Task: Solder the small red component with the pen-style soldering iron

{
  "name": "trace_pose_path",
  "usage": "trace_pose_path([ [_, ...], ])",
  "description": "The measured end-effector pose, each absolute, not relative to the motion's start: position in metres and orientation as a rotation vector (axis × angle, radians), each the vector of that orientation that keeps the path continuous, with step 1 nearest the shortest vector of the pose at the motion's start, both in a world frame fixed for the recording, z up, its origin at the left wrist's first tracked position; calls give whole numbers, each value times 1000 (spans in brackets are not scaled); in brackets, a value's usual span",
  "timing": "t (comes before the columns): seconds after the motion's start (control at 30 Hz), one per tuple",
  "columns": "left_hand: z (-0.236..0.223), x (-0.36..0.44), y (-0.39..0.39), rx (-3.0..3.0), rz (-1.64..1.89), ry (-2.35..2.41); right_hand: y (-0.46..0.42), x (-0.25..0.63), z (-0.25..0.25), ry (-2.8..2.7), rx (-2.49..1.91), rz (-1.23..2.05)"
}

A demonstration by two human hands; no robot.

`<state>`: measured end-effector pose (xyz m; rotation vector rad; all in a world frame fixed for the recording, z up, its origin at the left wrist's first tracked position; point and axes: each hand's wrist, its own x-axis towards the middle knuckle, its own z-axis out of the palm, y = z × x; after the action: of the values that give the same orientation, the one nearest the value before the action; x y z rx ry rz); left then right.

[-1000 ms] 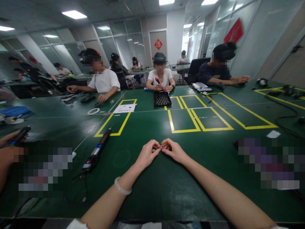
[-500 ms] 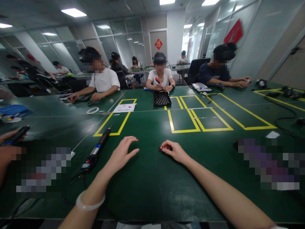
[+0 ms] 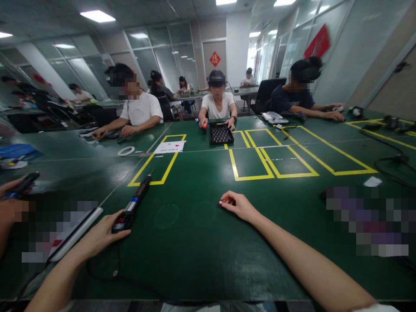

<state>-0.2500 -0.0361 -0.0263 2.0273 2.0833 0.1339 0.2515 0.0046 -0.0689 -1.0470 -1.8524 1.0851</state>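
While your right hand (image 3: pixel 239 206) pinches a small red part (image 3: pixel 221 203) between thumb and fingertips, your left hand (image 3: pixel 105 229) is at the rear end of the electric screwdriver (image 3: pixel 134 201). That left hand is opened around the tool's end, thumb on the near side and fingers on the far side; you cannot tell from this view whether the skin presses on the casing. The screwdriver lies on the green desk (image 3: pixel 195 247), its thin bit pointing away from you, towards the yellow tape rectangle (image 3: pixel 163 182) on the left. Its dark cable (image 3: pixel 117 264) curls on the desk near your left forearm.

The red part sits at the tips of your right hand, just above or on the desk; which of the 2 you cannot tell. It is well apart from the screwdriver, to its right.

Farther off, a printed sheet (image 3: pixel 170 147) lies across the left tape rectangle, with a white ring (image 3: pixel 126 151) to its left. Opposite you, 1 person (image 3: pixel 218 104) has both hands by a black tray (image 3: pixel 221 143) of small pieces.
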Motion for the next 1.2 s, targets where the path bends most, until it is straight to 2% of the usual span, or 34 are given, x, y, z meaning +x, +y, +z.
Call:
trace_pose_path([
  [0.33,-19,-185,-31,2043,132,2100,5,251,-70,-1892,-1005,1008],
  [0.87,-16,26,-5,2320,83,1964,8,252,-71,-1875,-1022,919],
  [1.2,-28,74,-3,2426,173,1914,11,252,-71,-1828,-1091,820],
])
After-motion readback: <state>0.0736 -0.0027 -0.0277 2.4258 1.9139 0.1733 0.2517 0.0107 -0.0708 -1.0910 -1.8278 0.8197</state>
